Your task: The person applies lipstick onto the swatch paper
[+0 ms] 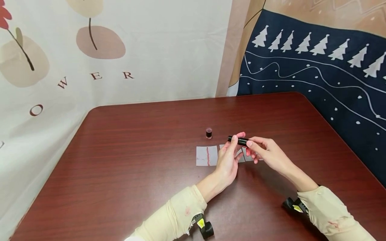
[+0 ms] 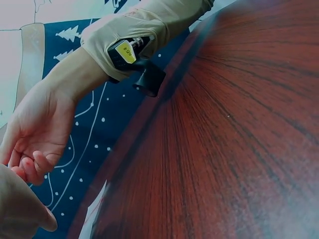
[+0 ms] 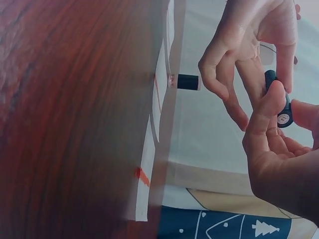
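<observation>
Two pale sleeves [image 1: 172, 214] come nearest to the camera, each with a black wrist camera [image 1: 206, 230] fastened to it and a reddish stain on the cloth. Beyond them, the black tube [image 1: 242, 142] is raised above the surface [image 1: 135, 160], between the two hands. The left hand [image 1: 226, 164] pinches one end of it, and the right hand [image 1: 267, 152] grasps the other end with thumb and fingers.

As I judge, the main danger is a slip: the tube is small and looks smooth, and only fingertips hold it, so an uneven pull or twist could make it fall and roll. If it contains something coloured, a sudden separation could also smear the fingers or sleeves. The small container [image 1: 209, 133], dark in its middle and clear at its top, stands upright near the left hand; a careless knock could tip it over. Grey-white paper pieces [image 1: 202, 156] lie just below the hands, and a brushing finger could shift them.

On the leftmost piece runs a red line [image 1: 208, 156]; the other pieces are partly covered by the hands. The surface is reddish-brown with wood grain and rounded far corners. Behind it hang a white cloth [image 1: 172, 50] with printed flowers and letters, and, to the right, a dark blue cloth [image 1: 301, 65] with white trees.
</observation>
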`<state>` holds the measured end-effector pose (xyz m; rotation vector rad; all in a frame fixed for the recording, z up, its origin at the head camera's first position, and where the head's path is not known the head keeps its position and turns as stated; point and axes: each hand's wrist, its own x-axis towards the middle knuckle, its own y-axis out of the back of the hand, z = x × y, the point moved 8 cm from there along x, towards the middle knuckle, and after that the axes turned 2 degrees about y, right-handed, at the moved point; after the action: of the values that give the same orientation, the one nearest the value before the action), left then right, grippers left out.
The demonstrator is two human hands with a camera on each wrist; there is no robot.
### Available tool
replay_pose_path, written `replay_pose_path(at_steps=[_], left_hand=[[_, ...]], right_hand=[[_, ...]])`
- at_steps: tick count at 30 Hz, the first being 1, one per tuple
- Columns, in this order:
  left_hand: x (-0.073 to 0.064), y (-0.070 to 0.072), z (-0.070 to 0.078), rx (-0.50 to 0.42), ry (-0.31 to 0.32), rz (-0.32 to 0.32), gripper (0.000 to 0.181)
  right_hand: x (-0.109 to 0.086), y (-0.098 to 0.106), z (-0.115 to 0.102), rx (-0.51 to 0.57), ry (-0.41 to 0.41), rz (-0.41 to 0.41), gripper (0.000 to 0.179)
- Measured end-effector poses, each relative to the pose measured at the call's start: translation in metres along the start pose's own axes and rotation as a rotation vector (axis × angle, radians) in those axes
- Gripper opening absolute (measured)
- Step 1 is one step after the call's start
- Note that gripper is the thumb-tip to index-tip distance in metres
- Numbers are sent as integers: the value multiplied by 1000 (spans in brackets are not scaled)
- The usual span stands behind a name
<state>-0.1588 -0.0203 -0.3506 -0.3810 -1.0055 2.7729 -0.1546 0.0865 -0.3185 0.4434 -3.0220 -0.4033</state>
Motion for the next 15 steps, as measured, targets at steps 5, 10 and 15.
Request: replay_pose_path(at_steps=[5, 10, 15], left_hand=[[-2, -1, 2, 22, -23, -11, 36], [-4, -3, 2, 27, -51, -23, 36], [-6, -3, 1, 43, -45, -11, 36]], right_hand=[[0, -1, 3, 67, -51, -14, 43], [1, -8, 4, 121, -94, -82, 52], [-2, -7, 4, 103, -78, -68, 43]])
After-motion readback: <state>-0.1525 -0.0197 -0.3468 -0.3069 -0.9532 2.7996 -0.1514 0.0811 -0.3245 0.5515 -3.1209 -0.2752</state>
